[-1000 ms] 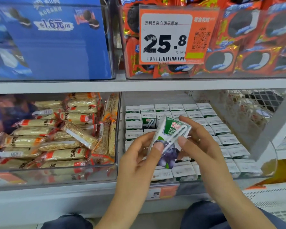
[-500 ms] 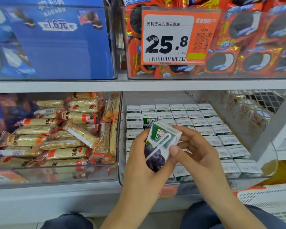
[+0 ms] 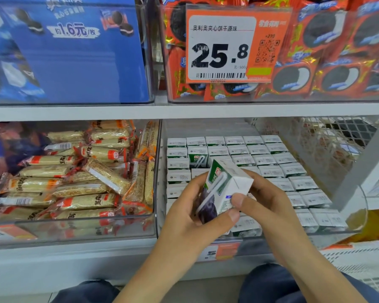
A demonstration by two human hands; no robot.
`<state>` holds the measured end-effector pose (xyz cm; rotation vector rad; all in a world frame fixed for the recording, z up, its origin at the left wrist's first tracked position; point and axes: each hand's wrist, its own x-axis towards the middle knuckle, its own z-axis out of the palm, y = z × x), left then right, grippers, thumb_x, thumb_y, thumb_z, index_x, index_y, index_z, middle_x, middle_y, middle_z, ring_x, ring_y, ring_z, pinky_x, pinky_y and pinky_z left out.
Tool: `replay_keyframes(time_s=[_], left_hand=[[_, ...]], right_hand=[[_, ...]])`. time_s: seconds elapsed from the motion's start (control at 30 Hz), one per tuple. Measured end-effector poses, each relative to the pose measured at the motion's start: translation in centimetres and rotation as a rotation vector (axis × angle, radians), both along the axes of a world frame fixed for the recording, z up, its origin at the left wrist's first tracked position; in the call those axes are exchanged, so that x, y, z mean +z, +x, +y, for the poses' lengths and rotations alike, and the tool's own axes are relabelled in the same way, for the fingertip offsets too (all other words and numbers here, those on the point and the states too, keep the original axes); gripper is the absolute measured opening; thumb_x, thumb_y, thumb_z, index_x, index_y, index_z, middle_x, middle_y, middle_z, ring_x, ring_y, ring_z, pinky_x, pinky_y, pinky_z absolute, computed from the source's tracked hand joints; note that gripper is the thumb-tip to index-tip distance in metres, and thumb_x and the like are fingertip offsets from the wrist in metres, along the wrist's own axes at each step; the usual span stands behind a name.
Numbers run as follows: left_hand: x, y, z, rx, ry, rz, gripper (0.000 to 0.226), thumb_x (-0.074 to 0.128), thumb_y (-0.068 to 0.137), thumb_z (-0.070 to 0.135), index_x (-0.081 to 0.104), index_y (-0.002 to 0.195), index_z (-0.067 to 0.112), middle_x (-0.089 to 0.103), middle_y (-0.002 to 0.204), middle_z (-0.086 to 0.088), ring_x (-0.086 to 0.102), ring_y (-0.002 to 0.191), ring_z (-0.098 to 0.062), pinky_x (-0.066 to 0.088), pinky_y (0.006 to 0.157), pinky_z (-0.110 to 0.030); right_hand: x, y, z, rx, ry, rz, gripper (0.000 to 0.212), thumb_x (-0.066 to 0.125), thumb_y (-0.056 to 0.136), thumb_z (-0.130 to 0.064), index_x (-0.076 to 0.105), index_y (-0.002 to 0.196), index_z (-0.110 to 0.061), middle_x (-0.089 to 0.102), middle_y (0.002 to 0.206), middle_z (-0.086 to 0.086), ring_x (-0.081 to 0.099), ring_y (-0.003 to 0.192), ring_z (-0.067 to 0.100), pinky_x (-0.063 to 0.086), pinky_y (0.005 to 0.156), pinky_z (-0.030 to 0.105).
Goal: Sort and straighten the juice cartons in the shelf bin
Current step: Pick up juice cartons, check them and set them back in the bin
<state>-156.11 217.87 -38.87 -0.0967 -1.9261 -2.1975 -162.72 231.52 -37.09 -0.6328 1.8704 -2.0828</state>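
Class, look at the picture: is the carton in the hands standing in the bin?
No, the carton is held tilted above the bin by the left hand and right hand.

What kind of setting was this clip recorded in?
Most likely a shop aisle, a grocery or snack store. An orange price tag reading 25.8 hangs on a clear bin of cookie packs, and below it rows of juice cartons fill a shelf bin with its own price label.

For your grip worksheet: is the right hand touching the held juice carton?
Touching. Head view shows the right hand pinching the juice carton.
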Motion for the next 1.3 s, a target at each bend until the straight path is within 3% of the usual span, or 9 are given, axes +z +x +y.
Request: replay_keyframes(time_s=[0.13, 0.3, 0.43, 0.57, 0.73, 0.97, 1.03, 1.2, 1.3], left_hand=[[0.1, 0.0, 0.1, -0.037, -0.16, 0.0, 0.056, 0.071, 0.078, 0.036, 0.052, 0.13, 0.042, 0.064, 0.122, 0.009, 0.062, 0.112, -0.012, 0.052, 0.087, -0.025], [-0.4, 0.1, -0.1, 0.01, -0.327, -0.016, 0.055, 0.066, 0.081, 0.044, 0.045, 0.131, 0.052, 0.056, 0.13, 0.024, 0.052, 0.121, 0.003, 0.042, 0.098, -0.015], [-1.0, 0.1, 0.3, 0.094, -0.54, -0.04, 0.061, 0.069, 0.079, 0.048, 0.037, 0.131, 0.056, 0.049, 0.129, 0.032, 0.045, 0.12, 0.012, 0.038, 0.097, -0.011], [-1.1, 0.0, 0.7, 0.18, -0.609, -0.013, 0.047, 0.057, 0.075, 0.057, 0.047, 0.12, 0.047, 0.06, 0.116, 0.028, 0.055, 0.107, 0.011, 0.048, 0.086, -0.014], [-1.1, 0.0, 0.4, 0.246, -0.577, -0.016, 0.04, 0.062, 0.077, 0.041, 0.05, 0.114, 0.051, 0.062, 0.111, 0.032, 0.058, 0.101, 0.013, 0.048, 0.08, -0.011], [-2.0, -0.1, 0.0, 0.272, -0.538, -0.022, 0.063, 0.073, 0.076, 0.008, 0.049, 0.109, 0.056, 0.061, 0.102, 0.041, 0.059, 0.094, 0.015, 0.044, 0.071, -0.002], [-1.8, -0.1, 0.1, 0.278, -0.545, -0.004, 0.063, 0.073, 0.077, 0.009, 0.049, 0.109, 0.058, 0.062, 0.103, 0.039, 0.06, 0.096, 0.014, 0.045, 0.072, -0.003], [-0.6, -0.1, 0.5, 0.389, -0.574, 0.09, 0.041, 0.064, 0.074, 0.043, 0.05, 0.106, 0.063, 0.062, 0.104, 0.036, 0.059, 0.098, 0.011, 0.042, 0.077, -0.002], [-0.7, -0.1, 0.5, 0.431, -0.593, 0.118, 0.044, 0.071, 0.076, 0.036, 0.053, 0.112, 0.054, 0.06, 0.108, 0.032, 0.056, 0.104, 0.011, 0.038, 0.081, 0.0]], right_hand=[[0.0, 0.0, 0.2, -0.057, 0.047, 0.065, 0.046, 0.072, 0.054, -0.039, 0.068, 0.099, -0.032, 0.072, 0.099, -0.002, 0.068, 0.087, 0.016, 0.056, 0.075, 0.029], [-0.4, -0.4, -0.1, -0.208, 0.06, 0.082, 0.045, 0.079, 0.055, -0.03, 0.062, 0.096, -0.022, 0.073, 0.091, -0.004, 0.068, 0.085, 0.015, 0.056, 0.075, 0.032], [-0.4, -0.3, -0.3, -0.363, 0.154, 0.232, 0.049, 0.082, 0.053, -0.037, 0.057, 0.095, -0.031, 0.068, 0.093, -0.015, 0.065, 0.085, 0.007, 0.052, 0.072, 0.02], [-0.6, 0.6, -0.6, -0.437, 0.289, 0.401, 0.053, 0.073, 0.051, -0.055, 0.05, 0.095, -0.039, 0.06, 0.097, -0.023, 0.06, 0.091, 0.002, 0.045, 0.069, 0.013], [-0.9, 1.0, -0.8, -0.462, 0.349, 0.546, 0.054, 0.071, 0.052, -0.058, 0.047, 0.096, -0.037, 0.054, 0.099, -0.023, 0.055, 0.092, -0.004, 0.039, 0.071, 0.005], [-1.0, 1.2, -1.0, -0.484, 0.409, 0.862, 0.056, 0.067, 0.066, -0.059, 0.047, 0.106, -0.025, 0.043, 0.1, -0.02, 0.042, 0.089, -0.01, 0.034, 0.078, 0.0], [-1.0, 1.1, -1.0, -0.459, 0.393, 0.805, 0.054, 0.069, 0.063, -0.058, 0.047, 0.105, -0.032, 0.044, 0.098, -0.022, 0.046, 0.091, -0.011, 0.035, 0.077, 0.0], [-0.6, 0.8, -0.7, -0.359, 0.277, 0.373, 0.072, 0.071, 0.056, -0.062, 0.032, 0.116, -0.065, 0.048, 0.109, -0.037, 0.058, 0.099, -0.003, 0.051, 0.075, 0.015], [-0.6, 0.1, -0.6, -0.278, 0.158, 0.237, 0.051, 0.071, 0.068, -0.053, 0.051, 0.115, -0.051, 0.062, 0.107, -0.021, 0.067, 0.091, 0.011, 0.055, 0.07, 0.024]])
